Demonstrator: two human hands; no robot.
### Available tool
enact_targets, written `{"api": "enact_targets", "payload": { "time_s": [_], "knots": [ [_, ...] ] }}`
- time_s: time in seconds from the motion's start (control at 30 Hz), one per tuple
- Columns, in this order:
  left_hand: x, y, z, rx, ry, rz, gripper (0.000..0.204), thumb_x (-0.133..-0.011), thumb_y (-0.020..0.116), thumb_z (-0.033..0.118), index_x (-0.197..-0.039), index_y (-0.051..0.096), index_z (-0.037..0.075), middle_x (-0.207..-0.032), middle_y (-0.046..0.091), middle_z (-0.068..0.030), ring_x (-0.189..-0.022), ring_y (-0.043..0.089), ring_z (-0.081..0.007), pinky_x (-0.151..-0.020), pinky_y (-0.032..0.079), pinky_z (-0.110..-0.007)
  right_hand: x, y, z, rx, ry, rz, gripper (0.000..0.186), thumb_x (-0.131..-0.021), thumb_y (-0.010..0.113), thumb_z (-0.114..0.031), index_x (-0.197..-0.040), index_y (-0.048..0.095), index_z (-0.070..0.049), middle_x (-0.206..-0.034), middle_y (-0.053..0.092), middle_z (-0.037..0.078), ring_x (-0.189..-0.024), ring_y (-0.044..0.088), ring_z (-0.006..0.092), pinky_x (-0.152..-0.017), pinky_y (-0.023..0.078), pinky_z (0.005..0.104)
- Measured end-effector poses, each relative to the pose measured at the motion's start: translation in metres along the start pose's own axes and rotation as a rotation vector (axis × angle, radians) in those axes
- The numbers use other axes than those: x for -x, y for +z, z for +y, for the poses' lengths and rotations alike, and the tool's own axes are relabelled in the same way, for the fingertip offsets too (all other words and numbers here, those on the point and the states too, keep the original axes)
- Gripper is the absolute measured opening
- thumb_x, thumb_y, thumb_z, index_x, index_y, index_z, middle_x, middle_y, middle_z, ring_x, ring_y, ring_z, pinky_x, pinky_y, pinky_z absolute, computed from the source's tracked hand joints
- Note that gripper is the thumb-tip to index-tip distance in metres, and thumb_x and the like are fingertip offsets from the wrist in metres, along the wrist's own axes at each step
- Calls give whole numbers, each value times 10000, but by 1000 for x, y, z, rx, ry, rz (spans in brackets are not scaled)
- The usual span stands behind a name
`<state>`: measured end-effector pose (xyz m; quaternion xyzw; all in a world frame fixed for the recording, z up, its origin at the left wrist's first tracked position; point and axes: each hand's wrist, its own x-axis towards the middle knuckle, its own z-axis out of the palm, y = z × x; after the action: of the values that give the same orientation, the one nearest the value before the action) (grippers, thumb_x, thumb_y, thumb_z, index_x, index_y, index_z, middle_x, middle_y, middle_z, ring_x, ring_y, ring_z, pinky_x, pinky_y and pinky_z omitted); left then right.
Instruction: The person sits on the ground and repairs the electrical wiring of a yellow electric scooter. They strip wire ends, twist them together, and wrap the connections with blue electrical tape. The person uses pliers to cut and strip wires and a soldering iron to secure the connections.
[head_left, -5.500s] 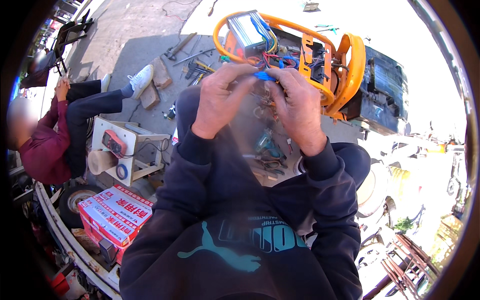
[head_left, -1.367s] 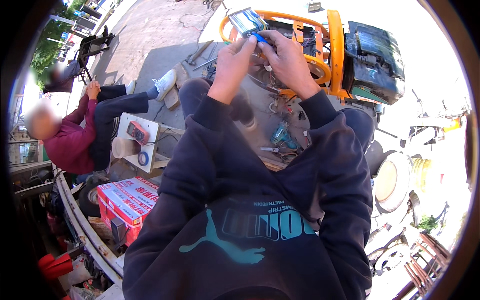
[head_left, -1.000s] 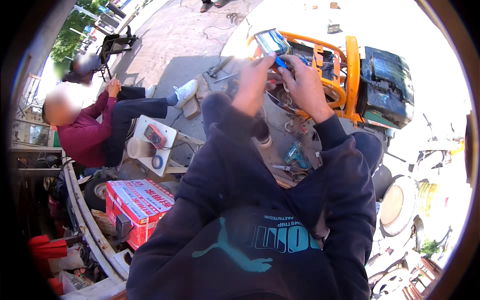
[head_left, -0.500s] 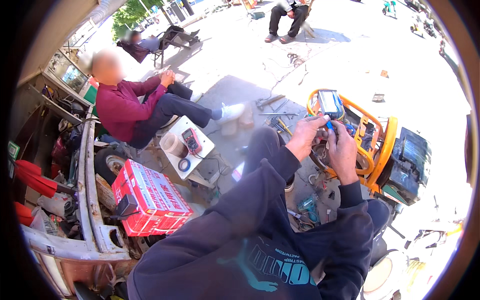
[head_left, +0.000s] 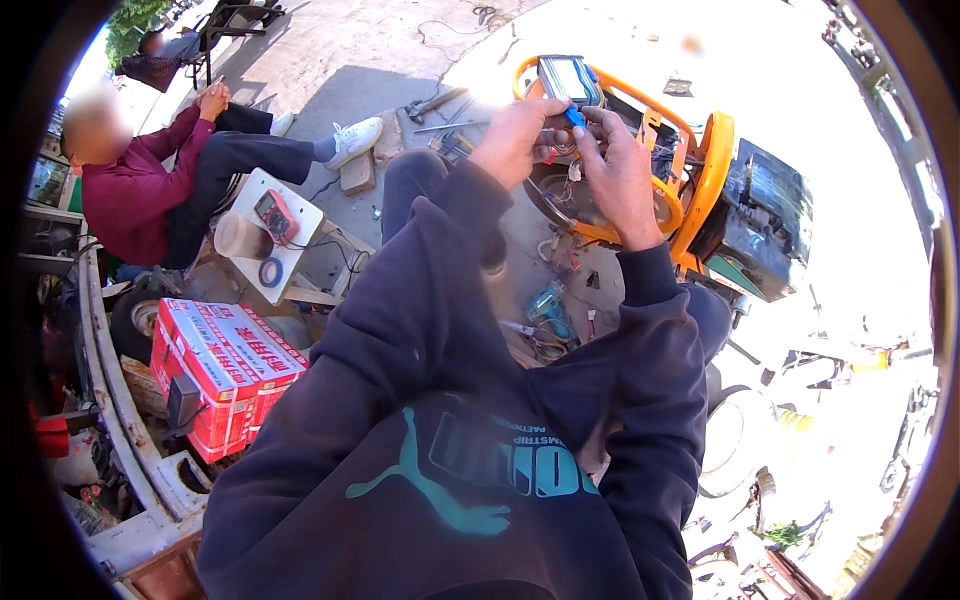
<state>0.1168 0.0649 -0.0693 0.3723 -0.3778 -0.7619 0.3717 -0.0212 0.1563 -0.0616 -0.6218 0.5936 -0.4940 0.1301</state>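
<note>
Both hands meet in front of the orange metal frame [head_left: 718, 170], pinching a small blue plug-like piece [head_left: 575, 116] between them. My left hand [head_left: 520, 138] has its fingers closed on one side of it, and my right hand [head_left: 622, 178] grips the other side with thumb and forefinger. Right behind the fingers sits a silvery box with coloured wires [head_left: 570, 80], resting on the frame. More thin wires hang below the hands. The fingertips partly hide the blue piece, so its exact kind is unclear.
A black battery-like case [head_left: 765, 220] adjoins the frame. A teal power tool [head_left: 548, 308] lies on the ground below. To the left are a white stool [head_left: 290, 262] bearing a red multimeter [head_left: 276, 217], a red carton [head_left: 225, 365] and a seated person [head_left: 150, 190].
My view has turned, so the surroundings and my hands appear farther left and higher. Both hands keep their pinch on the blue piece beside the wired box.
</note>
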Motion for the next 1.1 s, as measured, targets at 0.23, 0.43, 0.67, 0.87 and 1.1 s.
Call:
{"api": "enact_targets", "payload": {
  "time_s": [0.23,0.43,0.67,0.87,1.1],
  "knots": [
    [18,16,0,56,14,49,200,-977,679,204,-1127,672,73,-918,677,3,-710,618,-81,-598,526,-234,0,13,2,65,3,54,267,-963,649,-209,-1118,680,6,-860,725,239,-829,712,422,-742,550,486],
    [12,14,-1,46,27,11,229,-961,697,148,-1146,652,20,-895,657,-26,-725,631,-118,-599,524,-269,2,21,-11,375,68,66,253,-989,653,-248,-1036,647,0,-802,721,223,-788,727,394,-693,563,471],
    [0,7,-12,122,-37,68,229,-965,683,106,-1182,636,52,-748,591,40,-556,500,-43,-471,372,-198,7,39,-15,512,68,40,187,-928,652,-163,-1014,569,-19,-828,729,175,-773,738,355,-677,570,450],
    [-36,-19,-16,160,-51,-69,409,-965,673,72,-1357,560,47,-960,707,-52,-799,681,-117,-673,560,-246,3,50,-10,671,-91,149,144,-933,635,-169,-944,582,-36,-777,706,121,-690,740,279,-595,581,379],
    [-16,11,-10,235,-84,65,105,-987,668,97,-1086,656,63,-793,645,19,-458,416,-32,-403,335,-162,9,46,0,631,-84,69,206,-893,680,-174,-984,572,-24,-810,715,141,-747,740,314,-646,576,403]
  ]
}}
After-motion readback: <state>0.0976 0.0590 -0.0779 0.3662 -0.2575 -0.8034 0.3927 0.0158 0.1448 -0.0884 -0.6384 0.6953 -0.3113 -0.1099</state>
